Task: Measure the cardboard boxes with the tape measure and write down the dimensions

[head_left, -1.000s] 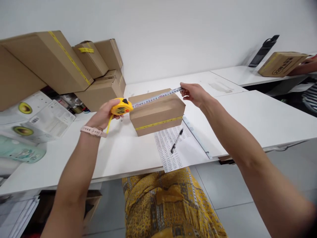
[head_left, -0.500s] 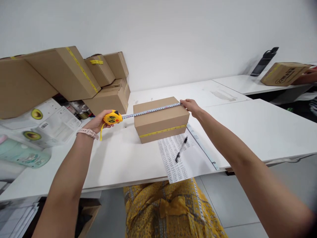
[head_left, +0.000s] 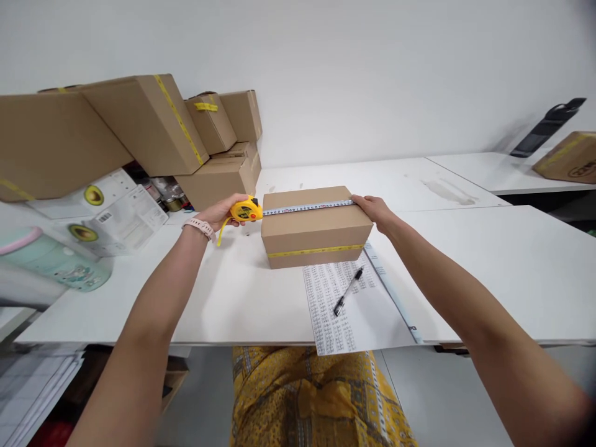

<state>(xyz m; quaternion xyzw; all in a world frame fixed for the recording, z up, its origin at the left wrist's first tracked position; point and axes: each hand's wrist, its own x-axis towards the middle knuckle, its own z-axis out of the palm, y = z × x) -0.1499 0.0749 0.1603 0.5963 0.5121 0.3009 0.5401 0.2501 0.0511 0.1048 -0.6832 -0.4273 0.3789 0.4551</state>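
Observation:
A closed cardboard box with a yellow strip along its front lies on the white table. My left hand is closed around a yellow tape measure, whose case is at the box's left edge. The blade stretches across the box top, numbers facing up. At the right edge, my right hand pinches the blade's end, its fingers resting against the box. A printed sheet lies partly beneath the front of the box, with a black pen on it.
Several cardboard boxes are stacked at left, above white cartons with avocado pictures. A mint-green bottle stands in front of them. At far right are a dark bottle and another box. The table's front edge is near my lap.
My left hand has brought the tape case right up to the box's left edge, shortening the blade. The right hand stays at the box's right edge. The view has shifted slightly.

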